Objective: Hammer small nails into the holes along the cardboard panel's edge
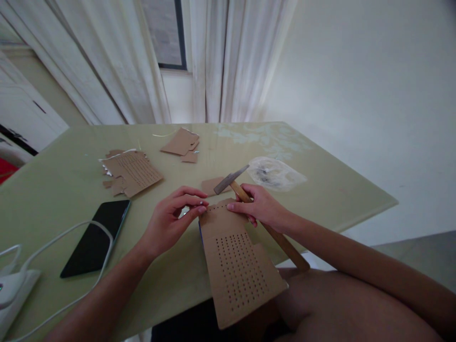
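A brown cardboard sheet (238, 261) with rows of small punched holes hangs over the table's near edge towards my lap. At its upper left corner, my left hand (167, 216) pinches a tiny piece with a shiny round end (201, 203) between thumb and finger; it looks like a nail, but is too small to be sure. My right hand (261, 206) is wrapped round the wooden handle of a hammer (285, 244), its thumb resting on the sheet's upper right corner. The hammer's metal head points up and left, above a small cardboard piece (212, 185).
Perforated cardboard scraps (131, 171) and plain torn pieces (181, 142) lie farther back. A clear plastic bag (276, 173) holding small dark items sits beyond my right hand. On the left are a black phone (98, 237), a white cable (71, 230) and a power strip (17, 294).
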`<state>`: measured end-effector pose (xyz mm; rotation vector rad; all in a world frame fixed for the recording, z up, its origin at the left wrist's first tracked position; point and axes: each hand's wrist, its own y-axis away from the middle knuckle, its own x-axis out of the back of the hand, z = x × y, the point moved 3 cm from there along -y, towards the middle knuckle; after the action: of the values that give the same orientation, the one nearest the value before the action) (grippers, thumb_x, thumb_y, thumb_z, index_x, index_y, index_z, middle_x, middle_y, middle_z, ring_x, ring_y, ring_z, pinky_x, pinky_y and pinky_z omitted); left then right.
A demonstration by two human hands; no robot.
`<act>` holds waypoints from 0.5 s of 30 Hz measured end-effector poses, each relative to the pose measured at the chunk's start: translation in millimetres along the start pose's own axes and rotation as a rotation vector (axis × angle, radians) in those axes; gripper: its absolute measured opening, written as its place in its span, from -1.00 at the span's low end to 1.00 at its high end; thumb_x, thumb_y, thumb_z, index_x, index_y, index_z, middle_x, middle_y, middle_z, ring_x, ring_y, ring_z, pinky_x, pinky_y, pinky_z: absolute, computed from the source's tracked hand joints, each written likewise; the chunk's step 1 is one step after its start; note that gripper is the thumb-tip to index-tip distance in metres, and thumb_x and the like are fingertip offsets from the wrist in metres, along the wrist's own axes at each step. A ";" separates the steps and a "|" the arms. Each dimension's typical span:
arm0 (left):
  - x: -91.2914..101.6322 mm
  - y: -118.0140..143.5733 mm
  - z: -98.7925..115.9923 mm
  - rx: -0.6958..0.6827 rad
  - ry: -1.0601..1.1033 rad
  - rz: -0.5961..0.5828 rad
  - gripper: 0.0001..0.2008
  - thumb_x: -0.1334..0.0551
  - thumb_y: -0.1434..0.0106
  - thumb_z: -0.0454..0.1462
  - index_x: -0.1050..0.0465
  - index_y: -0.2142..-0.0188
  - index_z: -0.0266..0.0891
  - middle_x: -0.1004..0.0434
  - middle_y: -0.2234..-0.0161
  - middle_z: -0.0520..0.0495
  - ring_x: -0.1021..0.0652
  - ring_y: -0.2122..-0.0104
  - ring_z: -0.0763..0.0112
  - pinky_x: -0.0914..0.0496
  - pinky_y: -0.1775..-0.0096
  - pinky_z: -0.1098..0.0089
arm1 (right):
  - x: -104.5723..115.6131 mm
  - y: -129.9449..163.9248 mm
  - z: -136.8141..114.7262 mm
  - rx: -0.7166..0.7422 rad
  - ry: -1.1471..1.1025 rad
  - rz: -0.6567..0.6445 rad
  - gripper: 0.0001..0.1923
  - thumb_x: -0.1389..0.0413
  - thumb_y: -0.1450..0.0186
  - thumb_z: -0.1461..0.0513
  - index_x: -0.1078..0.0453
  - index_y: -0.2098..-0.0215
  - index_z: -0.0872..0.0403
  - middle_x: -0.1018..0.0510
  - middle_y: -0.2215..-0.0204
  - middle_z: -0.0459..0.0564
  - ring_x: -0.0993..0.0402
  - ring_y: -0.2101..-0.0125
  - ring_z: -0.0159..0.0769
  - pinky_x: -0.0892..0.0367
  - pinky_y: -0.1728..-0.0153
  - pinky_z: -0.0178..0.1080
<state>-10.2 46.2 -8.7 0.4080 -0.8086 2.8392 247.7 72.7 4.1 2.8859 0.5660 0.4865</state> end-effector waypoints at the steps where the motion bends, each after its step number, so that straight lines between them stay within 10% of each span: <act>1: 0.1 0.1 -0.1 -0.001 -0.008 -0.001 -0.92 -0.43 -0.44 -0.23 -0.76 0.14 -0.03 -0.71 0.07 -0.09 -0.69 0.08 0.31 -0.57 0.11 0.36 | -0.1 0.1 -0.3 0.001 -0.003 -0.002 -0.48 -0.51 -0.20 -0.07 -0.32 0.31 0.01 -0.44 0.58 -0.28 -0.31 0.72 -0.51 -0.24 0.75 -0.41; 15: -1.0 0.7 4.8 -0.025 -0.045 -0.008 -0.91 -0.41 -0.45 -0.22 -0.76 0.15 -0.08 -0.71 0.09 -0.12 -0.71 0.17 0.29 -0.61 0.13 0.31 | 0.1 1.3 -3.2 0.003 0.023 -0.013 -0.50 -0.48 -0.23 -0.06 -0.31 0.30 0.00 -0.43 0.61 -0.27 -0.31 0.71 -0.48 -0.22 0.72 -0.39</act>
<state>-8.4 42.9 -5.4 0.4716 -0.8480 2.8192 247.2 71.9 7.4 2.8815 0.5885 0.5174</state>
